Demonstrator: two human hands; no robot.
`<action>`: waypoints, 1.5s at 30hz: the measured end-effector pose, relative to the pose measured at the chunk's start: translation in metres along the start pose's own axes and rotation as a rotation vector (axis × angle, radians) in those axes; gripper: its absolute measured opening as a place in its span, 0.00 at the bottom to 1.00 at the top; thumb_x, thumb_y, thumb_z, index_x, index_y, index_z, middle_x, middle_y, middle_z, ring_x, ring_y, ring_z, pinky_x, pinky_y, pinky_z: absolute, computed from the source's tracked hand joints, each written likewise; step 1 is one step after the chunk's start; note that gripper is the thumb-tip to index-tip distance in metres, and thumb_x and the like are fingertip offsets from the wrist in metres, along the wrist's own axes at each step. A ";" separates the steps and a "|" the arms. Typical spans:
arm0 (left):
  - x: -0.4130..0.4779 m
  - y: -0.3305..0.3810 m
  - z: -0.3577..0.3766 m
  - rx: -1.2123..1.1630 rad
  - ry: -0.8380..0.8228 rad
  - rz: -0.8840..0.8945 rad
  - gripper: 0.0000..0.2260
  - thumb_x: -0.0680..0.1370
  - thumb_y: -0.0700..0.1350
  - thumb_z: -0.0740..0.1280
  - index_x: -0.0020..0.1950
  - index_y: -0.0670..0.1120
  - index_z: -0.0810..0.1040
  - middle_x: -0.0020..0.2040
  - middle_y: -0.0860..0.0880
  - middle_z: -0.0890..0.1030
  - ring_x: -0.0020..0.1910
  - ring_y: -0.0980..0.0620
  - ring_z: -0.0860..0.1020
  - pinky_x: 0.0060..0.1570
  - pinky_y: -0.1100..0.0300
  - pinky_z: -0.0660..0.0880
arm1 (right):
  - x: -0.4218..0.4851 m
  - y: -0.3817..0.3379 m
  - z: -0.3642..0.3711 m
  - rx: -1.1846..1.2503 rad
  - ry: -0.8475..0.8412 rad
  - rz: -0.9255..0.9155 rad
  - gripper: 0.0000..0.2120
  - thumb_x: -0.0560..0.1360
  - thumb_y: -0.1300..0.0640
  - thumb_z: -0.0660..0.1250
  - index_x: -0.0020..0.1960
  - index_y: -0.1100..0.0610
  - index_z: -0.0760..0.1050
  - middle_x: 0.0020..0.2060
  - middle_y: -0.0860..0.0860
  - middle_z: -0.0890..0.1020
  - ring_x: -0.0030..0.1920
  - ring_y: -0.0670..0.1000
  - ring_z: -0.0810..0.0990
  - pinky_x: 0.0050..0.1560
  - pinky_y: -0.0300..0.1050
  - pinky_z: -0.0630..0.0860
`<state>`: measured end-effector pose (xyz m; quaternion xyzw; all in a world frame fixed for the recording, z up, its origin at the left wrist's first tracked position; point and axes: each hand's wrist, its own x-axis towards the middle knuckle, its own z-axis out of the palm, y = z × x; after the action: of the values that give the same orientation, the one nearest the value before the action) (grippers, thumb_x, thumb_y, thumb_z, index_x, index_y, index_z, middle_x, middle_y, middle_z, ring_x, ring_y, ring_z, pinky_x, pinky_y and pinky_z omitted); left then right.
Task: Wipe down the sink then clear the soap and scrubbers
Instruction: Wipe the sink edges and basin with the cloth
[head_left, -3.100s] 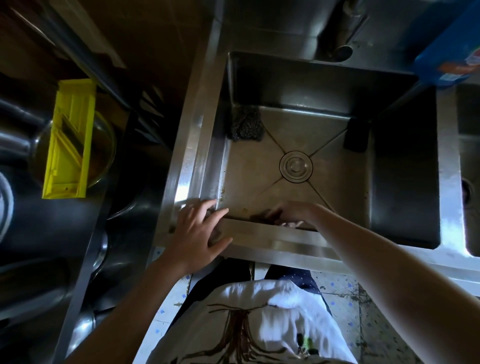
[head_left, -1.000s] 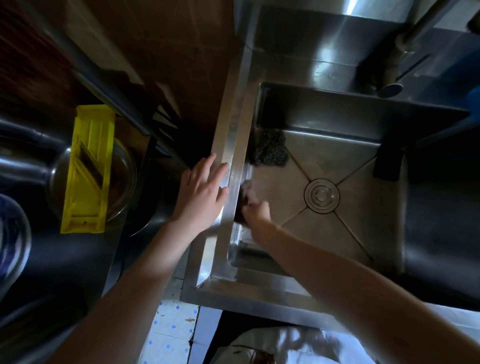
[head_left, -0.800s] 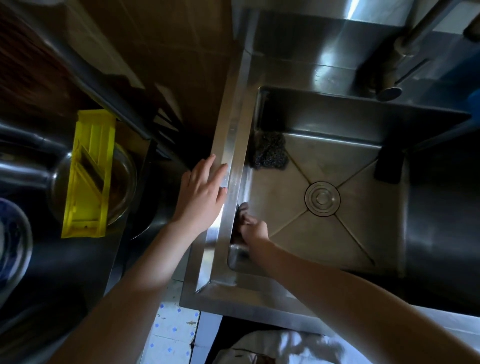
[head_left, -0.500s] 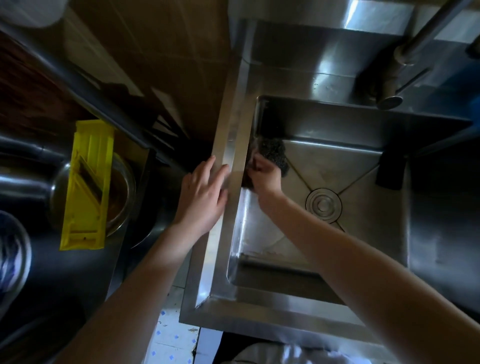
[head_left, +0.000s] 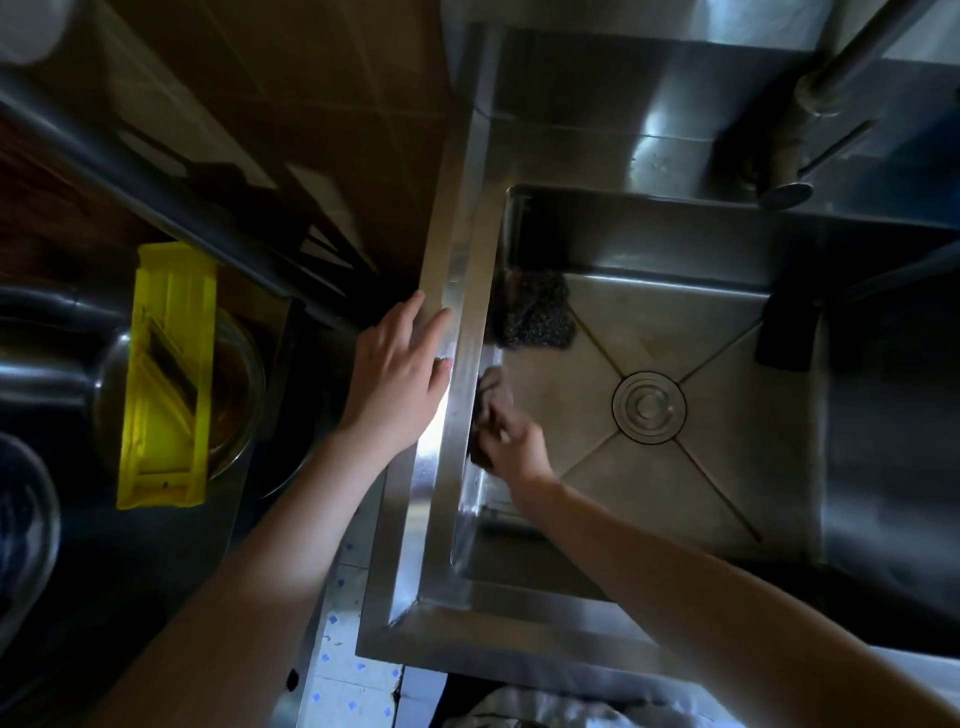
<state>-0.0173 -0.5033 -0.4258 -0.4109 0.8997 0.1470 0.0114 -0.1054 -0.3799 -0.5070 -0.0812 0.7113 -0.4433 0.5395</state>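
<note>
The right hand grips a dark cloth against the left wall of the sink, nine o'clock from the drain. The left hand lies on the rim, grip open and flat. A steel-wool scrubber sits at ten o'clock, a dark block at two.

Yellow plastic slicer lying across a glass bowl. Left of the slicer, dark steel vessels; far to its right, a tap spout; lower right, blue-dotted floor tiles.
</note>
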 end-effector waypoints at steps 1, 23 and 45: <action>0.001 0.001 0.000 0.001 0.000 0.002 0.21 0.78 0.46 0.64 0.70 0.46 0.68 0.73 0.39 0.63 0.71 0.39 0.63 0.67 0.44 0.61 | -0.008 0.011 -0.001 -0.057 -0.017 -0.011 0.14 0.74 0.72 0.63 0.57 0.62 0.78 0.45 0.54 0.80 0.46 0.50 0.78 0.49 0.46 0.79; 0.015 0.004 0.003 0.065 -0.056 -0.019 0.22 0.78 0.47 0.62 0.72 0.51 0.65 0.76 0.43 0.58 0.72 0.41 0.61 0.67 0.43 0.60 | 0.086 -0.070 -0.007 0.058 0.046 -0.068 0.18 0.74 0.72 0.63 0.62 0.63 0.75 0.56 0.63 0.81 0.54 0.60 0.81 0.57 0.58 0.78; 0.053 0.054 -0.007 0.205 -0.069 0.018 0.24 0.80 0.51 0.57 0.75 0.50 0.58 0.76 0.43 0.56 0.74 0.42 0.57 0.70 0.43 0.57 | 0.085 -0.079 -0.033 0.369 -0.014 -0.021 0.16 0.73 0.74 0.63 0.58 0.65 0.77 0.44 0.59 0.81 0.40 0.53 0.82 0.43 0.51 0.82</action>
<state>-0.0919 -0.5110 -0.4129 -0.3942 0.9127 0.0683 0.0830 -0.1961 -0.4598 -0.5088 0.0084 0.6132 -0.5711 0.5457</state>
